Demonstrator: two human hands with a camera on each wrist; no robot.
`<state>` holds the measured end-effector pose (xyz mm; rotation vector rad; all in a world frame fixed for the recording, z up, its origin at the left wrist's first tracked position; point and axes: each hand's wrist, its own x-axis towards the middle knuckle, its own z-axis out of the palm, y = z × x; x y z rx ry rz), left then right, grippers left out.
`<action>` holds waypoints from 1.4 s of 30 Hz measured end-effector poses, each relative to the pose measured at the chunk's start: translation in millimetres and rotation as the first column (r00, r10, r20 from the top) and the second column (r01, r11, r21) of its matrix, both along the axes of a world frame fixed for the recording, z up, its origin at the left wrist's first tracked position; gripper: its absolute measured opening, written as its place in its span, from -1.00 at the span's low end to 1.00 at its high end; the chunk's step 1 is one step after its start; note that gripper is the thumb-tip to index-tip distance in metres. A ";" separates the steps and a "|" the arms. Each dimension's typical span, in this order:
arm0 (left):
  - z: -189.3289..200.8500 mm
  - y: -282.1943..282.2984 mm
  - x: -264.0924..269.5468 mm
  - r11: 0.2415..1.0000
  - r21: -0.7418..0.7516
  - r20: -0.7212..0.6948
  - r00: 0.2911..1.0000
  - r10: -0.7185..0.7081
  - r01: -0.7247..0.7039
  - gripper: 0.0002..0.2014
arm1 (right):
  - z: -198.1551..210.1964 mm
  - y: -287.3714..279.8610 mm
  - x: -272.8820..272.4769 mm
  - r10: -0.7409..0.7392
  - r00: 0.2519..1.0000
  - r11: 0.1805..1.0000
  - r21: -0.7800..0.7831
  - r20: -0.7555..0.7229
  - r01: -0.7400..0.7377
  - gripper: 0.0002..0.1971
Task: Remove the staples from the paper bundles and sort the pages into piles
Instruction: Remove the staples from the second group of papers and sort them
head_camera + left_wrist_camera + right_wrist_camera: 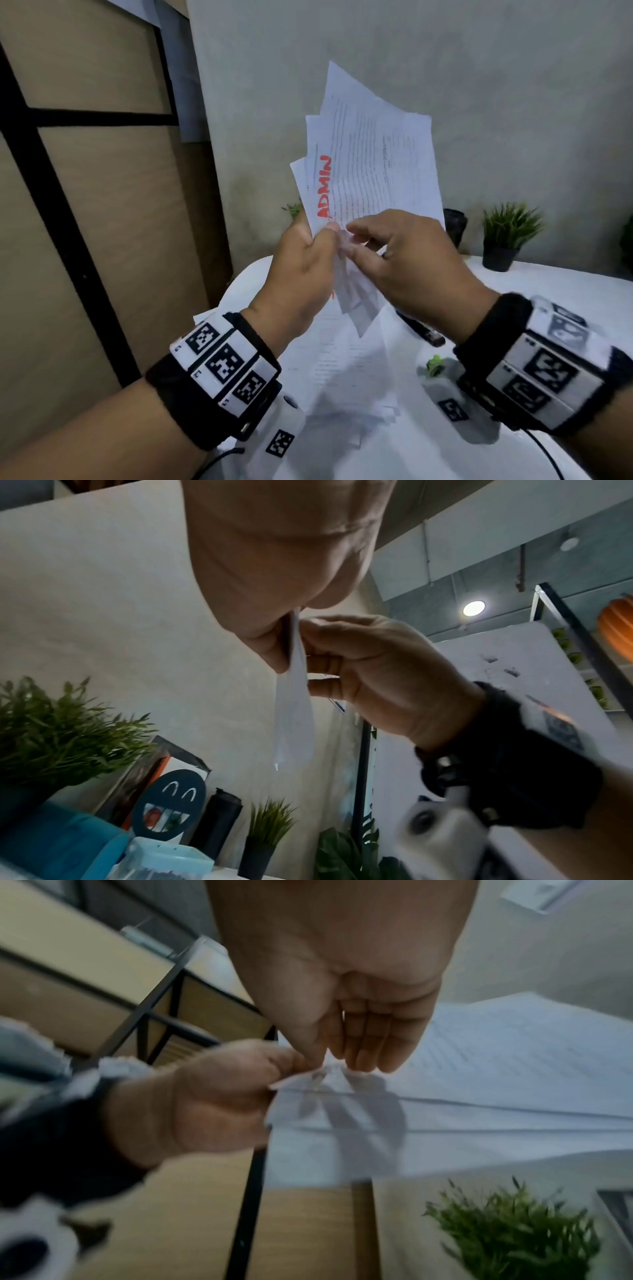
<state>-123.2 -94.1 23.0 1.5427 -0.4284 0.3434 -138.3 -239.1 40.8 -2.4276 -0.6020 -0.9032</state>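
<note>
The paper bundle is held upright above the table, its sheets fanning out, the left hand pinching its lower corner. The right hand has thumb and fingertips curled onto that same corner (whether it has the staple I cannot tell). Light and floppy, the pages look easily torn, so hold close beside the staple.

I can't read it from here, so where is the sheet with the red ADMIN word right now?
In the head view the white paper bundle with red ADMIN lettering is held up mid-frame before the grey wall, gripped at its lower corner by the left hand, with the right hand pinching there.
</note>
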 end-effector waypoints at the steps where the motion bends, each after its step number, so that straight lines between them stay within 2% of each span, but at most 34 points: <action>1: 1.1 -1.9 -0.9 1.000 -0.009 0.013 1.000 -0.006 0.006 -0.71 | -3.8 5.2 2.0 -0.026 0.999 0.999 -0.019 0.044 0.027 -0.84; 4: 3.4 -2.6 -3.6 1.000 -0.010 0.048 0.999 -0.016 0.016 -0.75 | -7.1 7.8 6.1 -0.098 0.982 0.994 -0.033 0.161 0.104 -0.75; 6: 4.7 -0.6 -4.3 0.998 0.057 0.078 0.997 -0.016 0.011 -0.77 | -5.4 10.5 5.6 -0.119 0.978 0.990 -0.055 0.172 0.130 -0.73; 8: 7.1 2.1 -3.4 0.989 0.149 0.127 0.992 -0.021 0.002 -0.72 | -0.8 11.1 4.7 -0.123 0.988 0.988 -0.083 0.098 0.132 -0.78; 10: 9.2 6.1 -1.9 0.960 0.277 0.200 0.980 -0.016 -0.041 -0.66 | 8.4 8.6 3.2 -0.096 0.994 0.993 -0.080 -0.060 0.091 -0.83; 11: 8.8 7.5 -1.1 0.929 0.360 0.260 0.966 -0.008 -0.090 -0.63 | 12.8 6.0 3.3 -0.052 0.984 0.999 -0.023 -0.170 0.048 -0.84; 13: 5.8 8.9 0.0 0.834 0.497 0.423 0.906 0.008 -0.240 -0.53 | 21.5 0.5 1.0 0.120 0.906 0.968 0.251 -0.405 -0.016 -0.72; 15: 1.4 7.6 -2.2 0.756 0.542 0.570 0.821 -0.011 -0.366 -0.45 | 25.6 -4.7 -1.3 0.287 0.787 0.869 0.493 -0.546 0.026 -0.61; 17: -3.7 6.2 -4.6 0.720 0.553 0.641 0.766 -0.046 -0.419 -0.41 | 27.6 -8.6 -3.6 0.346 0.686 0.810 0.573 -0.640 0.126 -0.61; 19: -4.2 3.4 -7.5 0.719 0.548 0.640 0.768 -0.032 -0.426 -0.38 | 29.3 -11.0 -4.9 0.383 0.593 0.785 0.588 -0.708 0.195 -0.67; 22: -0.6 -4.4 -13.3 0.743 0.567 0.540 0.842 -0.009 -0.355 -0.25 | 30.0 -13.6 -4.1 0.432 0.514 0.759 0.607 -0.741 0.237 -0.75; 25: 1.4 -10.2 -13.1 0.704 0.568 0.564 0.825 0.044 -0.426 -0.22 | 30.0 -14.1 -1.6 0.426 0.540 0.747 0.619 -0.726 0.244 -0.82; 30: 7.0 -21.1 -13.7 0.662 0.558 0.607 0.790 0.087 -0.501 -0.39 | 34.7 -18.5 0.3 0.421 0.570 0.727 0.638 -0.706 0.253 -0.78; 34: 7.7 -32.8 -12.2 0.638 0.549 0.629 0.769 0.109 -0.540 -0.39 | 33.6 -28.3 2.0 0.459 0.530 0.697 0.659 -0.713 0.283 -0.71; 37: 9.5 -32.7 -4.4 0.575 0.611 0.578 0.803 0.146 -0.544 -0.48 | 33.9 -39.2 3.0 0.476 0.513 0.675 0.671 -0.714 0.308 -0.74; 38: 11.0 -31.5 -3.0 0.584 0.611 0.539 0.821 0.188 -0.535 -0.54 | 34.0 -44.3 3.6 0.469 0.532 0.668 0.677 -0.705 0.307 -0.76; 40: 9.5 -22.4 2.3 0.624 0.634 0.391 0.885 0.252 -0.458 -0.67 | 34.0 -55.0 5.8 0.409 0.620 0.688 0.673 -0.669 0.272 -0.81; 41: 9.3 -15.2 6.6 0.685 0.627 0.260 0.929 0.263 -0.370 -0.72 | 33.6 -61.0 6.8 0.366 0.668 0.710 0.659 -0.648 0.249 -0.82; 42: 8.5 -7.2 12.2 0.782 0.556 0.134 0.959 0.250 -0.282 -0.73 | 32.9 -67.7 7.4 0.324 0.704 0.734 0.638 -0.632 0.234 -0.82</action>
